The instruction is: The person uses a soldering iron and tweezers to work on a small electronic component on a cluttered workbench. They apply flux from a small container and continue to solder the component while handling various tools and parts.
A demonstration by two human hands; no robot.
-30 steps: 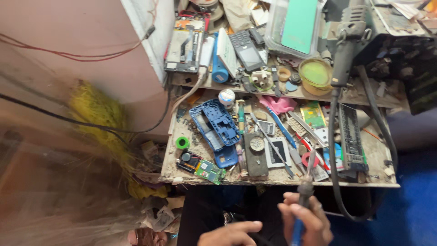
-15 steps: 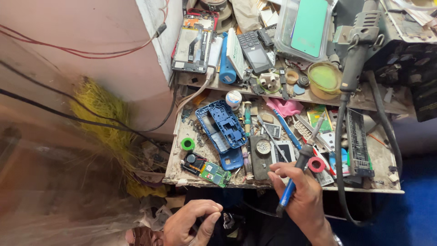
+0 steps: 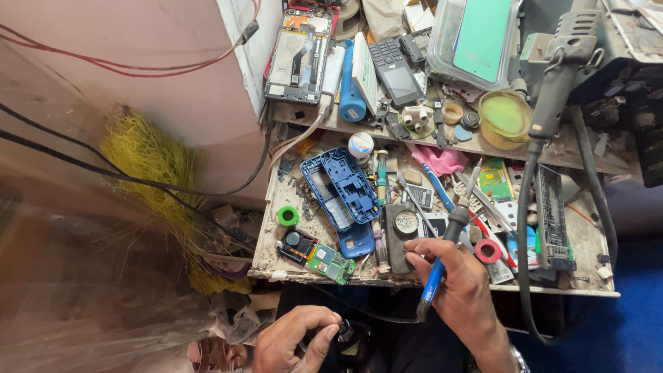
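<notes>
Looking down from the head view, one cluttered worktop is recorded, its front edge toward the person.

Right hand: fingers closed around a soldering iron, blue-handled with a black collar. The iron is held at the front edge of the worktop, right of centre. Its long axis is tilted, running from the handle end at lower left, nearest the person, up and to the right; the metal tip is pointed away from the person, toward the tools and red tape roll lying just beyond. A dark cord is seen trailing from the handle end below the worktop edge.

Left hand: held below the worktop edge, well apart from the iron, fingers curled and pinched on a small dark object; its kind cannot be told.

Items nearest the right hand: a dark phone body touching the fingertips on the left, a blue phone frame further left, and a green circuit board at the front edge. The right hand is the nearer of the two to all of these.
</notes>
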